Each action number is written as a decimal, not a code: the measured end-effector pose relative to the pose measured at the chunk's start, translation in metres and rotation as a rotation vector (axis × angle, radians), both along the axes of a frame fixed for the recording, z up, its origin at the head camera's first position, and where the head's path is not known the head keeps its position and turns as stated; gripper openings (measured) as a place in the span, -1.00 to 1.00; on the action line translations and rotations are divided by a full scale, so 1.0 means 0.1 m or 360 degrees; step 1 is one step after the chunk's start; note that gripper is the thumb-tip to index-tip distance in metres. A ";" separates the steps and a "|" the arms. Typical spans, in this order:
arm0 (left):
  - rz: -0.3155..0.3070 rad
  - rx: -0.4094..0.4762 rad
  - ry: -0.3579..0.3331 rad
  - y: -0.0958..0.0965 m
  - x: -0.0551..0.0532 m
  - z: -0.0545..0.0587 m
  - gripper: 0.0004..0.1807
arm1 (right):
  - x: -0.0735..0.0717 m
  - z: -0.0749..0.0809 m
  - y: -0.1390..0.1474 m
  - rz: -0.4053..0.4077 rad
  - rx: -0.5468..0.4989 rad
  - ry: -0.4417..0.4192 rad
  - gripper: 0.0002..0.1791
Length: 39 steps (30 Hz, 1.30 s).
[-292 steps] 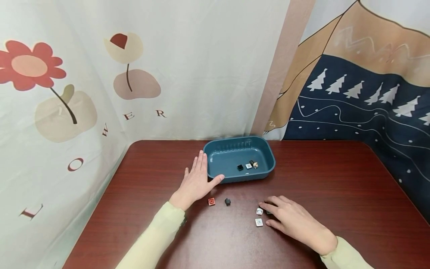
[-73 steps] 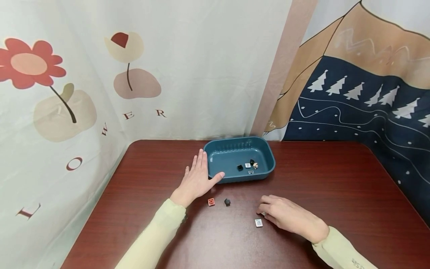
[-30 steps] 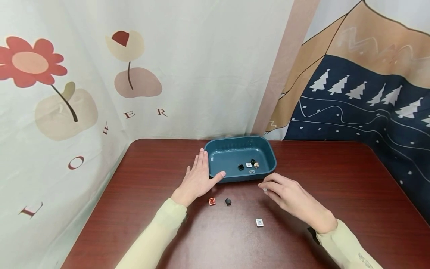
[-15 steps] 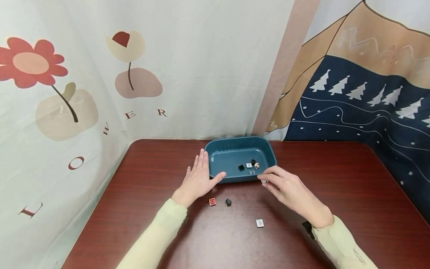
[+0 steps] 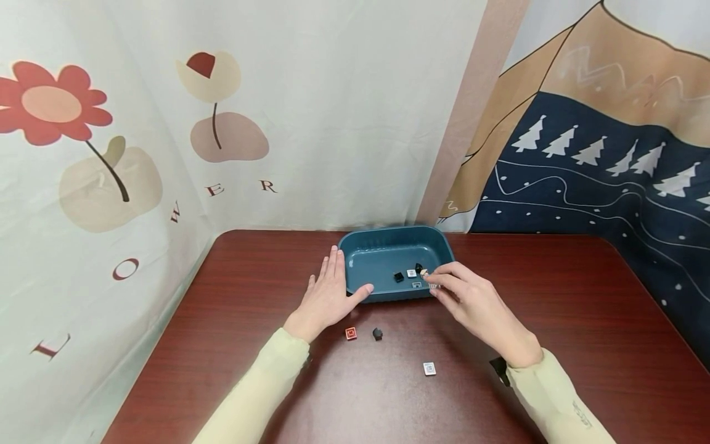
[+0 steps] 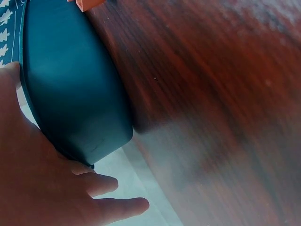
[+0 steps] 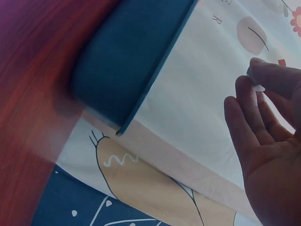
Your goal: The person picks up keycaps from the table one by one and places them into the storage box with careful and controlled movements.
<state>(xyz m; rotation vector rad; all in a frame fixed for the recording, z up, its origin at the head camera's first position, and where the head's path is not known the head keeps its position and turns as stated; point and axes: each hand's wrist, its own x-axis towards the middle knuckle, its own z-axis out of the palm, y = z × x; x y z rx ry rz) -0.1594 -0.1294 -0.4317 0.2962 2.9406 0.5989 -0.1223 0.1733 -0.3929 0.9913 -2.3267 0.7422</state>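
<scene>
My right hand [image 5: 479, 302] pinches a small white keycap [image 7: 259, 88] between thumb and fingertips, above the near right rim of the blue tray [image 5: 368, 262]. My left hand [image 5: 323, 303] lies with straight fingers against the tray's left end, its thumb at the near rim. Inside the tray sit a black keycap [image 5: 399, 277], a white keycap [image 5: 412, 274], a dark keycap [image 5: 418, 267], a cream-coloured piece [image 5: 424, 273] and a blue-looking keycap with a pale outline [image 5: 416, 285]. On the table lie a red keycap [image 5: 351, 333], a dark grey keycap [image 5: 378, 334] and another white keycap [image 5: 429, 369].
The reddish-brown wooden table [image 5: 554, 296] extends on both sides of the tray. A printed curtain [image 5: 333, 123] hangs right behind the table's far edge. The tray's outer wall [image 6: 80, 84] fills much of the left wrist view.
The right hand has picked up a white keycap from the table and carried it forward to over the tray's near rim. The blue-looking keycap appeared in the tray earlier. My left hand stays put.
</scene>
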 end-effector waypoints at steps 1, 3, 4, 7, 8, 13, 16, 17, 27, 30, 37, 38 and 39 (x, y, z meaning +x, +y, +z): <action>0.0000 -0.0001 0.0000 0.00 0.00 0.00 0.21 | 0.00 0.01 0.00 -0.0003 -0.0004 -0.0003 -0.63; -0.0001 -0.0004 0.0000 0.00 0.00 -0.01 0.22 | -0.01 0.02 -0.02 -0.0011 -0.0013 -0.0004 -0.63; -0.0003 -0.0002 -0.0002 0.00 0.00 -0.01 0.22 | -0.02 0.02 -0.02 -0.0016 -0.0018 -0.0002 -0.63; -0.0006 -0.0009 -0.0004 0.00 0.00 -0.01 0.23 | -0.05 0.02 -0.05 -0.0033 -0.0028 -0.0001 -0.62; -0.0007 -0.0011 -0.0005 0.00 0.00 -0.01 0.23 | -0.06 0.02 -0.05 -0.0041 -0.0032 -0.0004 -0.61; -0.0007 -0.0017 -0.0011 0.00 0.00 0.00 0.23 | -0.12 0.02 -0.09 -0.0090 -0.0050 -0.0091 -0.62; -0.0005 -0.0017 -0.0007 0.00 0.00 0.00 0.23 | -0.17 0.02 -0.11 -0.0120 -0.0055 -0.0146 -0.65; -0.0005 -0.0016 -0.0006 0.00 0.01 0.00 0.23 | -0.19 0.02 -0.12 -0.0129 -0.0055 -0.0154 -0.65; 0.0002 -0.0007 -0.0006 0.00 0.01 0.00 0.22 | -0.37 -0.12 -0.17 -0.0206 -0.0055 -0.0163 -0.73; 0.0003 -0.0011 -0.0005 -0.01 0.01 0.00 0.22 | -0.42 -0.15 -0.19 -0.0224 -0.0027 -0.0191 -0.74; 0.0000 -0.0004 -0.0011 0.00 0.01 0.01 0.21 | -0.51 -0.21 -0.21 -0.0301 0.0063 -0.0340 -0.74; 0.0000 0.0002 -0.0011 0.01 0.01 0.01 0.21 | -0.52 -0.21 -0.22 -0.0321 0.0069 -0.0363 -0.74; 0.0001 0.0007 -0.0011 0.01 0.01 0.01 0.20 | -0.53 -0.21 -0.22 -0.0342 0.0072 -0.0383 -0.73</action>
